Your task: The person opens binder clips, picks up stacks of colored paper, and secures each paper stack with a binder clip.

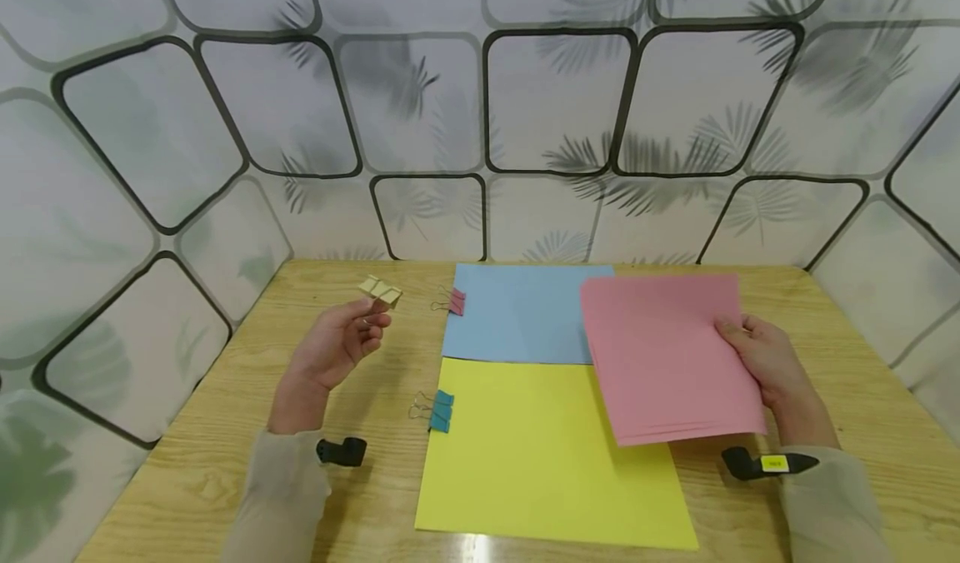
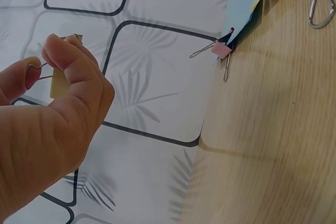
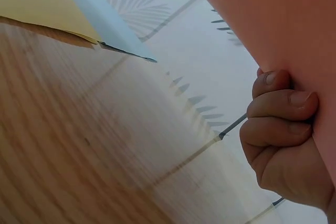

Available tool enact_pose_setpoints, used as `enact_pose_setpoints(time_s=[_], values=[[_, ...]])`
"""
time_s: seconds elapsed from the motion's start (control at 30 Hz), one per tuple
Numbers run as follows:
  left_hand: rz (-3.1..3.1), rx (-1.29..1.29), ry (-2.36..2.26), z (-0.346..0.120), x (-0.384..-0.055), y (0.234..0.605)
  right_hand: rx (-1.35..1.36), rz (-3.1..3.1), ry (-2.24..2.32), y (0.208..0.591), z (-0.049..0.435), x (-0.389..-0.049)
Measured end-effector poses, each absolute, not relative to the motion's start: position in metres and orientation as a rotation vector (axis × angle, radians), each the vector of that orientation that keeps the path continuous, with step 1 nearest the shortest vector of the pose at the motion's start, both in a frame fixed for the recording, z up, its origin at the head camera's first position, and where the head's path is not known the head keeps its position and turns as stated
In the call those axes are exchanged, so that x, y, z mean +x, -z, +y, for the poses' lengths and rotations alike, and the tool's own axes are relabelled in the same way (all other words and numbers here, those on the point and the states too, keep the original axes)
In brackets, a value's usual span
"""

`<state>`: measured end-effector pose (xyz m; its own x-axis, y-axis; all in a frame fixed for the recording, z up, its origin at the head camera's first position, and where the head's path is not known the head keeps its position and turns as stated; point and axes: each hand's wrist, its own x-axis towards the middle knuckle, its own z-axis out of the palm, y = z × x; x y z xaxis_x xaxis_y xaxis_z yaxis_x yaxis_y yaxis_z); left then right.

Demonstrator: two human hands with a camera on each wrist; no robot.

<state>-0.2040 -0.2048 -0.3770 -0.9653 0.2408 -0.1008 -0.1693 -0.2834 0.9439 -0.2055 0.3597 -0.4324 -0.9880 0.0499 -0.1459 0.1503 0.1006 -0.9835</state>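
Observation:
My left hand (image 1: 335, 348) holds a yellow binder clip (image 1: 380, 291) by its wire handles, raised over the left part of the table. In the left wrist view, thumb and fingers pinch the yellow clip (image 2: 60, 82). On the other side, my right hand (image 1: 768, 363) grips a small stack of pink paper (image 1: 671, 355) at its right edge, thumb on top. The pink sheets are held above the table and overlap the yellow and blue paper. In the right wrist view, curled fingers (image 3: 281, 103) support the stack from beneath.
Blue paper (image 1: 525, 317) lies at the back with a pink binder clip (image 1: 457, 301) on its left edge. Nearer is yellow paper (image 1: 547, 455) with a teal binder clip (image 1: 442, 411) on its left edge. Behind the wooden table (image 1: 210, 463) stands a patterned backdrop (image 1: 420, 105).

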Motion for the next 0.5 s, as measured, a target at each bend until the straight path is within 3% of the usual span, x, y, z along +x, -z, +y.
enact_pose_setpoints(time_s=[0.5], values=[[1.826,0.068,-2.234,-0.1972,-0.2055,0.3798,0.223,2.259,2.055,0.4315,0.3587,-0.2056]])
